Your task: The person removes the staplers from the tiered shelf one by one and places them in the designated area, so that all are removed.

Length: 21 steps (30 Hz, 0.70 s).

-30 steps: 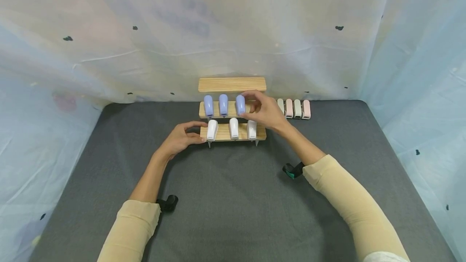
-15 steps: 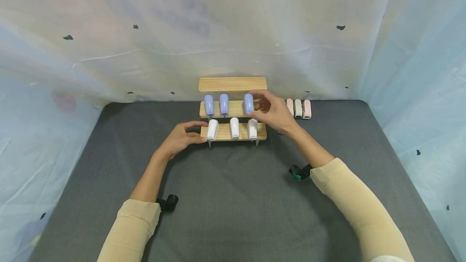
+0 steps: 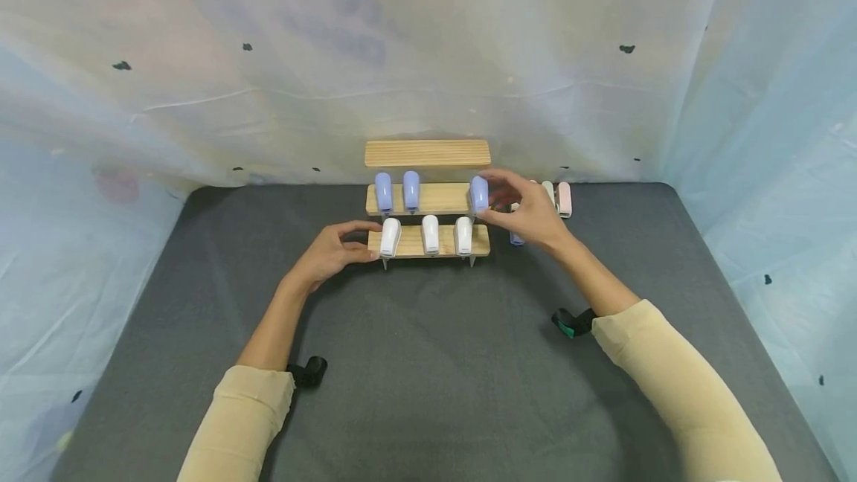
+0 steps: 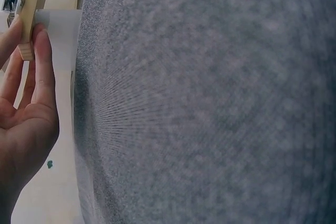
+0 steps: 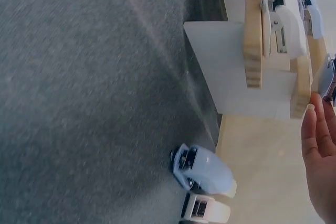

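A wooden tiered display rack [image 3: 428, 153] with metal side supports stands at the back of the table. My left hand [image 3: 332, 253] holds the left end of its lowest board, thumb on top and fingers beneath in the left wrist view. My right hand [image 3: 529, 212] pinches a blue mini stapler [image 3: 478, 193] at the right end of the middle board. Two other blue staplers [image 3: 411, 190] sit on the left of that board. Three white staplers [image 3: 431, 235] are spread along the lowest board. In the right wrist view, my fingers partly cover the held stapler.
Pink and pale-green staplers [image 3: 564, 200] stand in a row right of the rack, partly hidden behind my right hand. Another blue stapler [image 5: 207, 171] stands on the grey cloth beside them. A draped sheet [image 3: 428, 43] hangs right behind the rack.
My right hand has moved the blue stapler rightward along the middle board, from near its centre-right to its right end. My left hand has stayed on the lowest board.
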Available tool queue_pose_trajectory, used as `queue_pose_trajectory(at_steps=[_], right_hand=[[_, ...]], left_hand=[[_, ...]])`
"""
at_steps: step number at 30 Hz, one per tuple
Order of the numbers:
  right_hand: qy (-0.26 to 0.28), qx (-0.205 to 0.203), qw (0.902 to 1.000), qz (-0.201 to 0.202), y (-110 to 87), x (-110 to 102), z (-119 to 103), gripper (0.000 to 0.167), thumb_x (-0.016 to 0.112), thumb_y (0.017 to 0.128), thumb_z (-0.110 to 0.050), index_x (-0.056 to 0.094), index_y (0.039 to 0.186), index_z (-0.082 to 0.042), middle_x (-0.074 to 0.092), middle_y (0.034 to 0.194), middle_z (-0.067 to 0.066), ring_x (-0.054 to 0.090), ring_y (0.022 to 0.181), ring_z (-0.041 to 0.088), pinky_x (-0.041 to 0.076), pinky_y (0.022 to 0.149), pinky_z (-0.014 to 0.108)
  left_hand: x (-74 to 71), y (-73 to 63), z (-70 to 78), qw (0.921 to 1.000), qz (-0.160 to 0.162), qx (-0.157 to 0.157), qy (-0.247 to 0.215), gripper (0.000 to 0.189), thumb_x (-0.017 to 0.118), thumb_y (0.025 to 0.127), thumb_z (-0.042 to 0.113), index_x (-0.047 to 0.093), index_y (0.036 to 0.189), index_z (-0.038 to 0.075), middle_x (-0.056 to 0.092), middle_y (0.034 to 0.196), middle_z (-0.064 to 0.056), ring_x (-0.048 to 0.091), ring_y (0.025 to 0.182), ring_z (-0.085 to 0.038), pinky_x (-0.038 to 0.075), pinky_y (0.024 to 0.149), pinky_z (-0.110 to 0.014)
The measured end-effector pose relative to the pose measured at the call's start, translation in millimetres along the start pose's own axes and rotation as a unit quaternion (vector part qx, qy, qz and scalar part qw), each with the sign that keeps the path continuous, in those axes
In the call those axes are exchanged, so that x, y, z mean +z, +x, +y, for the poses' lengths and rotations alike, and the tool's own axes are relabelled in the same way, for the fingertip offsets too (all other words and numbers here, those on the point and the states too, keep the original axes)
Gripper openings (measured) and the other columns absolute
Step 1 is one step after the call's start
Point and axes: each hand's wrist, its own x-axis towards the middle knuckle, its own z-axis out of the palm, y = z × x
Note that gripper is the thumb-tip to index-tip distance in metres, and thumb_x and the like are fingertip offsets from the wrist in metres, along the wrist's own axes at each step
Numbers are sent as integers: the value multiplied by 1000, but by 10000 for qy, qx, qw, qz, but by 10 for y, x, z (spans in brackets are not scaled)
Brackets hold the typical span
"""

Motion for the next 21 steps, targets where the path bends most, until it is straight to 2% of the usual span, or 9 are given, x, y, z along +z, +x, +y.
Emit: queue_pose_trajectory(at_steps=[2,5,9,17,21], right_hand=[[-31,96,9999,-5,-19,-18,15,58,80,83,-2,56,136,0,64,120,19,66,93,37,51,75,26],[15,231,9997,16,-43,-43,30,58,79,83,-2,55,136,0,62,126,18,65,97,37,53,80,39],[99,288,9995,75,-88,-86,61,59,78,83,1,54,136,3,60,128,21,64,100,39,49,85,55],[143,540,9983,174,-214,-194,162,58,77,84,3,53,136,3,57,126,21,61,101,39,51,84,53],[184,538,9982,173,-265,-229,220,59,76,83,5,52,137,4,56,126,22,60,102,40,49,86,56]], left_hand=[[-6,-2,-3,10000,1,-20,-4,55,80,86,17,59,137,15,61,126,-20,67,107,-29,47,97,-50],[-16,-11,3,10000,-2,-56,-33,56,80,86,17,58,138,15,60,127,-21,67,108,-30,46,98,-51],[-17,-20,22,10000,-9,-85,-4,57,80,86,18,58,138,14,61,127,-21,66,108,-30,45,99,-52],[2,10,20,9999,-15,-128,30,55,80,86,18,59,137,16,63,124,-20,67,108,-30,46,98,-50],[11,8,18,9998,-2,-174,31,56,78,88,16,57,140,16,62,126,-21,66,110,-31,45,99,-50]])
